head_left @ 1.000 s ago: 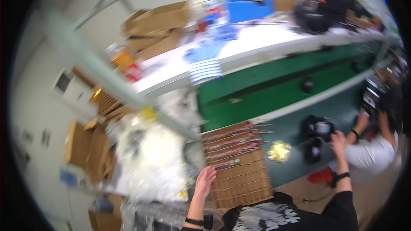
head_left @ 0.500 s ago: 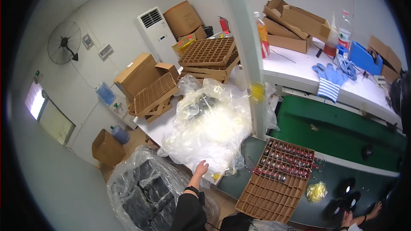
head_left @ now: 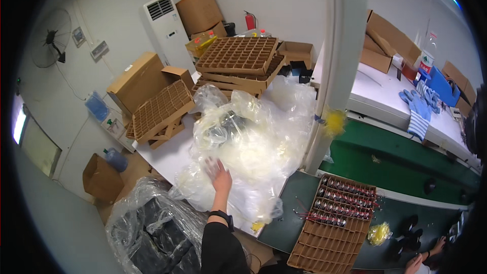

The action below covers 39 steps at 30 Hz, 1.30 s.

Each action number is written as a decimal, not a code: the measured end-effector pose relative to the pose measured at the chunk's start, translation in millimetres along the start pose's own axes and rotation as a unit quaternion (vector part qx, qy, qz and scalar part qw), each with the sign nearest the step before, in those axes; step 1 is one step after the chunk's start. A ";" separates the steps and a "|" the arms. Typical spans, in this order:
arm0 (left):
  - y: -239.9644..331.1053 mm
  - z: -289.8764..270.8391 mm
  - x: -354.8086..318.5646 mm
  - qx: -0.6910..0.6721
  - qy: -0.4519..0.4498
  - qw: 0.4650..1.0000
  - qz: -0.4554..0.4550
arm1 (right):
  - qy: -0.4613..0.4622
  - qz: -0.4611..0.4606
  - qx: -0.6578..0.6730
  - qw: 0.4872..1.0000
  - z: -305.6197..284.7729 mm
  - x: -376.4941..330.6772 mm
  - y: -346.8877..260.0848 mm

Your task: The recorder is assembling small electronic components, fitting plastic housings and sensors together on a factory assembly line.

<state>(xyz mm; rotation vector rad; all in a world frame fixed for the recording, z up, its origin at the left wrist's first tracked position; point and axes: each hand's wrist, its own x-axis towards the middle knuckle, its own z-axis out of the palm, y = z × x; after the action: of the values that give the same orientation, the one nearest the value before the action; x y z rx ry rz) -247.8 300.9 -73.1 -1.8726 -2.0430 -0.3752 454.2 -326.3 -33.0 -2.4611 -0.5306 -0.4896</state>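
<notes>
My left hand [head_left: 220,177] reaches over the near left part of a large heap of clear plastic bags [head_left: 258,147] on a white table [head_left: 167,161]. Its fingers are spread and blurred at the tips, with nothing held between them; whether they touch the plastic I cannot tell. Something dark [head_left: 232,123] shows through the heap's upper part. To the right, a cardboard divider tray [head_left: 324,246] holds rows of small metal parts with red wires [head_left: 345,198] in its far cells. Below my arm stands a plastic-lined container of dark wrapped pieces [head_left: 157,238]. My right hand is out of view.
Stacked divider trays [head_left: 238,56] and cardboard boxes stand behind the heap. A pale post [head_left: 342,66] rises at its right. Beyond lies a green conveyor belt [head_left: 385,155]. Another person's hands [head_left: 426,256] are at the lower right, near black round parts [head_left: 408,241] and a yellow bundle [head_left: 379,234].
My left hand has moved farther forward and left over the plastic, fingers now spread. The view has shifted, showing more of the area behind the heap.
</notes>
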 end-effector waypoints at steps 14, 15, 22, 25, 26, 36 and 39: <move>-107.4 215.0 11.8 0.005 0.089 0.979 0.181 | -0.228 -0.093 0.227 0.942 43.6 -41.9 -211.0; -69.7 233.3 26.5 -0.143 0.136 0.973 0.122 | -0.221 -0.093 0.203 0.949 37.3 -48.8 -216.5; -20.1 186.2 158.3 -0.220 -0.036 0.964 0.143 | -0.214 -0.098 0.109 0.966 4.4 -72.1 -226.8; -11.7 211.4 180.7 -0.465 -0.372 0.784 -0.177 | -0.202 -0.082 0.074 0.973 -3.7 -77.9 -240.6; -58.1 228.5 178.5 -0.349 -0.194 0.911 -0.098 | -0.219 -0.084 0.088 0.968 4.9 -71.6 -244.4; 29.2 194.4 218.3 -0.295 -0.028 0.946 0.132 | -0.222 -0.135 -0.007 0.966 -14.4 -74.7 -258.1; 64.1 134.2 203.0 -0.320 -0.043 0.930 0.178 | -0.249 -0.110 -0.020 0.962 -19.1 -71.8 -274.8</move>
<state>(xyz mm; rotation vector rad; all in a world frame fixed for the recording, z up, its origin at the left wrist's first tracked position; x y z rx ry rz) -208.2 546.4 -111.5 -2.6193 -1.6869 -0.9588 259.7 -147.7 73.3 -2.5761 -1.0123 0.0494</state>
